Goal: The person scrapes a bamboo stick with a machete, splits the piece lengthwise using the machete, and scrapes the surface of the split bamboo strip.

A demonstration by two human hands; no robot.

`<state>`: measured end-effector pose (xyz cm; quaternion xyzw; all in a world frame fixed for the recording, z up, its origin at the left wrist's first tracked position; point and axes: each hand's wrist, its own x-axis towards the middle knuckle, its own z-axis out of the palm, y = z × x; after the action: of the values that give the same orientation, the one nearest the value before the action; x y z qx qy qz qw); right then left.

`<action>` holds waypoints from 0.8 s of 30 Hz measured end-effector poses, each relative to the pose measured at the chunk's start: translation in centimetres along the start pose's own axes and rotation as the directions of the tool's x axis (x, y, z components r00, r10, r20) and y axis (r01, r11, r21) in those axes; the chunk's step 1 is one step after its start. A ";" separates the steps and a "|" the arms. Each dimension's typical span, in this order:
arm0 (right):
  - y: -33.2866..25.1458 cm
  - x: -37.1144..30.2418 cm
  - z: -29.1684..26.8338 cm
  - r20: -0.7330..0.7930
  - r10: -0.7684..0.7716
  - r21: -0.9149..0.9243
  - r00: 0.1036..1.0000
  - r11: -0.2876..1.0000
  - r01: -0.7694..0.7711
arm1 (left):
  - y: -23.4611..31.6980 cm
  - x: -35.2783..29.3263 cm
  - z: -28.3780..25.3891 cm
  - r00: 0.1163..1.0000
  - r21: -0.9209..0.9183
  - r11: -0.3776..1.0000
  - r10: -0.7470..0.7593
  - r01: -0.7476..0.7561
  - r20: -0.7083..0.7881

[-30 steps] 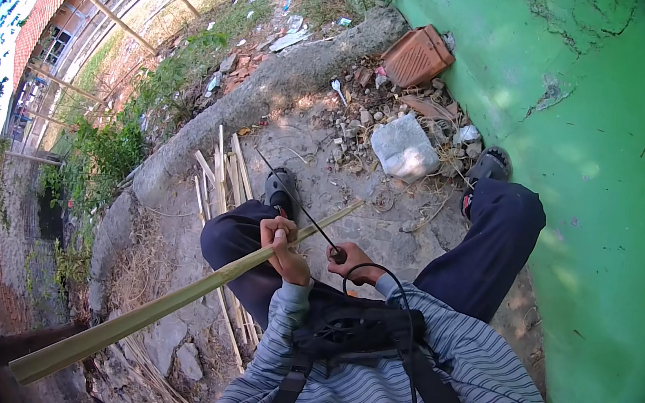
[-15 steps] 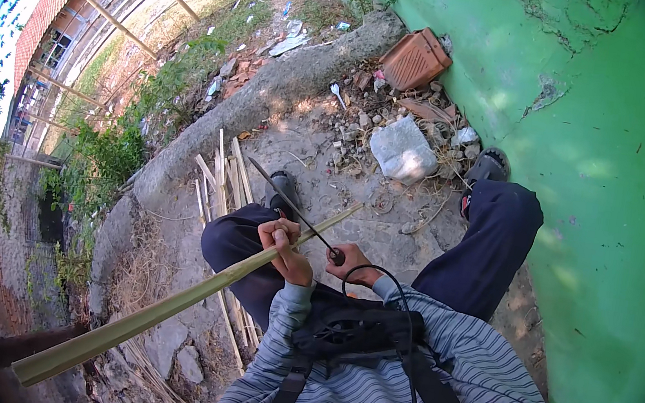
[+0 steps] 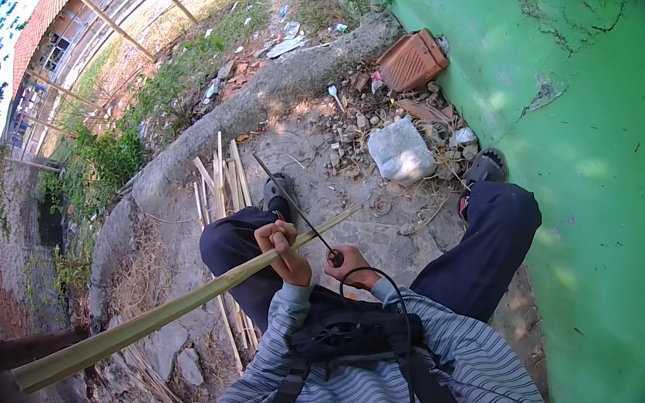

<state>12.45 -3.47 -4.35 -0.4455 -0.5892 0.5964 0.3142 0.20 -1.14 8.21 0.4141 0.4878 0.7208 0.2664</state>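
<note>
My left hand (image 3: 282, 252) is closed around a long pale-green bamboo strip (image 3: 158, 316). The strip slants from the lower left, over my left knee, to a thin end between my feet. In my right hand (image 3: 350, 261) is a knife (image 3: 294, 199) with a dark rounded handle and a long narrow blade. The blade points up and left and crosses over the strip just beyond my left fingers. Whether its edge touches the strip, I cannot tell.
Several split bamboo strips (image 3: 228, 180) lie on the ground by my left foot. Ahead are a white sack-like lump (image 3: 402, 150), rubble and an orange clay block (image 3: 412, 59). A green wall (image 3: 587, 197) stands close on the right. A low concrete kerb (image 3: 226, 126) curves along the left.
The knife blade has swung slightly, its tip moving a little up and to the right. Both hands keep their grip and almost the same place.
</note>
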 end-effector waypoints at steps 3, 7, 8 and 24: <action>-0.2 0.0 0.1 -0.013 -0.016 0.025 1.000 1.000 0.017 | -0.1 -0.2 -0.3 0.999 0.024 1.000 0.007 -0.008 0.049; 0.6 -0.1 0.0 -0.038 0.056 0.033 0.998 0.998 -0.054 | -0.1 -0.5 0.1 0.999 0.035 0.999 0.017 -0.018 0.037; 0.6 -0.1 0.1 -0.050 0.098 0.063 0.994 0.994 -0.095 | -0.3 -0.4 -0.2 0.999 0.030 0.999 0.020 -0.021 0.031; 2.3 0.7 0.4 -0.006 0.084 0.016 0.996 0.996 -0.084 | -0.4 -0.4 -0.1 0.997 0.021 0.998 0.061 -0.062 0.044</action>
<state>12.21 -3.29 -6.75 -0.4692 -0.5642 0.6123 0.2942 0.28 -1.35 7.64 0.4474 0.4771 0.7140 0.2500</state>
